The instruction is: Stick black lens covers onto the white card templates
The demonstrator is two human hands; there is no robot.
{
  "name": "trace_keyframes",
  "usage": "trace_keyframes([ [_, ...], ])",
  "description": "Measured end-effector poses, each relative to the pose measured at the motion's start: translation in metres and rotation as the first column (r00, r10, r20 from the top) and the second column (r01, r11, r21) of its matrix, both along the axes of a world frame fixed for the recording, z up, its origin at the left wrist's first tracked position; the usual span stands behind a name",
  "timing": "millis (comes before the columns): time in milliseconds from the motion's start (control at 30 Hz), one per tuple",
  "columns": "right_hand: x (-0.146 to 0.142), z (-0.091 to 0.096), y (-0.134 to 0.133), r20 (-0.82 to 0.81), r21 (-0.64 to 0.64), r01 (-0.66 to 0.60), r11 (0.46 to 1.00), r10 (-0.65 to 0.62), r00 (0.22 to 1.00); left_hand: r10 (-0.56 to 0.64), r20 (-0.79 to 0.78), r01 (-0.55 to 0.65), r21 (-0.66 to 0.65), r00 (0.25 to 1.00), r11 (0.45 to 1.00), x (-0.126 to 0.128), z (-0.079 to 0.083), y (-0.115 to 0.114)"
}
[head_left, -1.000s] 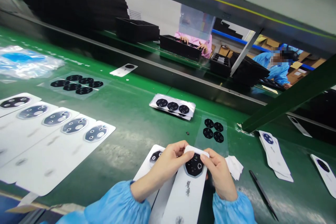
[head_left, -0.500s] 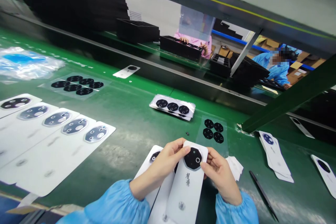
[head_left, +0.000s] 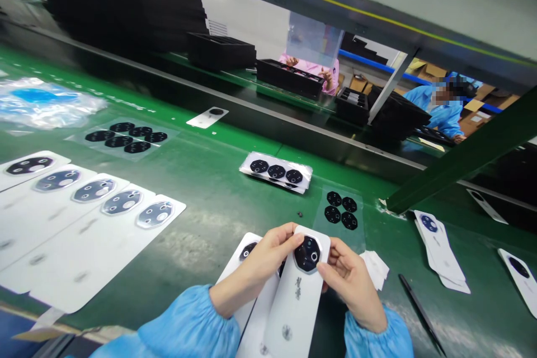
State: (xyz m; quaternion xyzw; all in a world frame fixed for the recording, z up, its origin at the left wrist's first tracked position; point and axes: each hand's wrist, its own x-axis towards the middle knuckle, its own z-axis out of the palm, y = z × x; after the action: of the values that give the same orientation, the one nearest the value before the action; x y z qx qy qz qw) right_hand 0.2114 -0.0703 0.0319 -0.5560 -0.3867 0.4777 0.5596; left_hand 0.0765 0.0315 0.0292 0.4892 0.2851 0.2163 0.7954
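Note:
Between my two hands is a white phone-back panel, tilted, with a black octagonal camera piece near its top end. My left hand grips its upper left edge, the thumb lying at the octagon's upper left. At the right edge my right hand pinches it, the thumb tip touching the octagon's lower right rim. Fingers behind the panel are hidden. More white panels, one with a black camera piece, lie under my left wrist. Close by to the right are white paper pieces and black tweezers.
A clear sheet of black octagons and a stack of white strips lie ahead. Overlapping white panels cover the left. A panel stack lies right, near a slanted green post. Two people work beyond the dark rail.
The held panel has tilted slightly, its lower end shifting left. My right thumb has slid a little down and left along the octagon's rim. My left hand keeps its grip.

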Motion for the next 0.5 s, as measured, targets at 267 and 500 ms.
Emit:
trace_keyframes([
  [267, -0.0007, -0.0013, 0.0009, -0.065, 0.039, -0.036, 0.999, 0.038, 0.997, -0.025, -0.025, 0.024, -0.044, 0.999, 0.999, -0.0005, 0.0045, -0.0018],
  [500, 0.0006, -0.0002, 0.0036, -0.097, 0.018, 0.021, 1.000, -0.020, 0.995, 0.003, -0.018, -0.004, -0.083, 1.000, 0.997, -0.0003, 0.0069, -0.0011],
])
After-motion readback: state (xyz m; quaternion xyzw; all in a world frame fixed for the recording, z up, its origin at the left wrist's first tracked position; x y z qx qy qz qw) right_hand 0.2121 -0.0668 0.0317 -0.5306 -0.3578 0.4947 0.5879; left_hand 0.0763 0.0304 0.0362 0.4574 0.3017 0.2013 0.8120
